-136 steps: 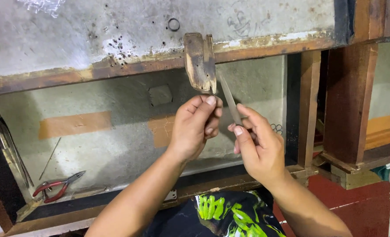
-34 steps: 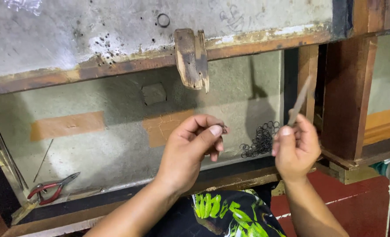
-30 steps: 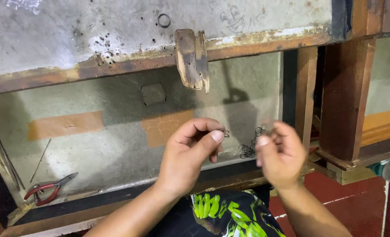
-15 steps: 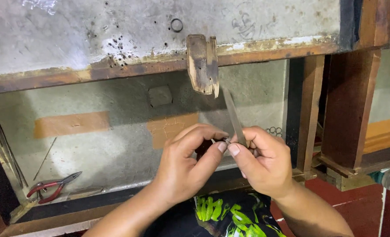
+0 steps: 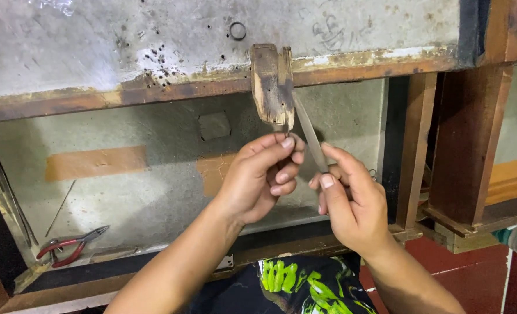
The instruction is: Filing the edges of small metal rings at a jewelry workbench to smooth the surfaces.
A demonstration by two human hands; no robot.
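Observation:
My left hand [image 5: 262, 176] is raised under a worn wooden peg [image 5: 272, 84] that juts from the edge of a grey workbench [image 5: 153, 40]; its thumb and forefinger pinch something tiny at the peg's lower tip, too small to make out. My right hand [image 5: 351, 200] grips a slim flat metal file [image 5: 306, 131], which slants up and left so its tip rests against the peg beside the left fingertips.
Red-handled pliers [image 5: 72, 247] lie at the lower left of the recess under the bench, near thin metal rods [image 5: 5, 203]. A dark wooden post [image 5: 465, 145] and frame stand to the right. Black cloth with green print [image 5: 299, 285] covers my lap.
Both hands rose from in front of the recess to the peg. The right hand, which had swung out to the right with the file, came back in and laid it against the peg.

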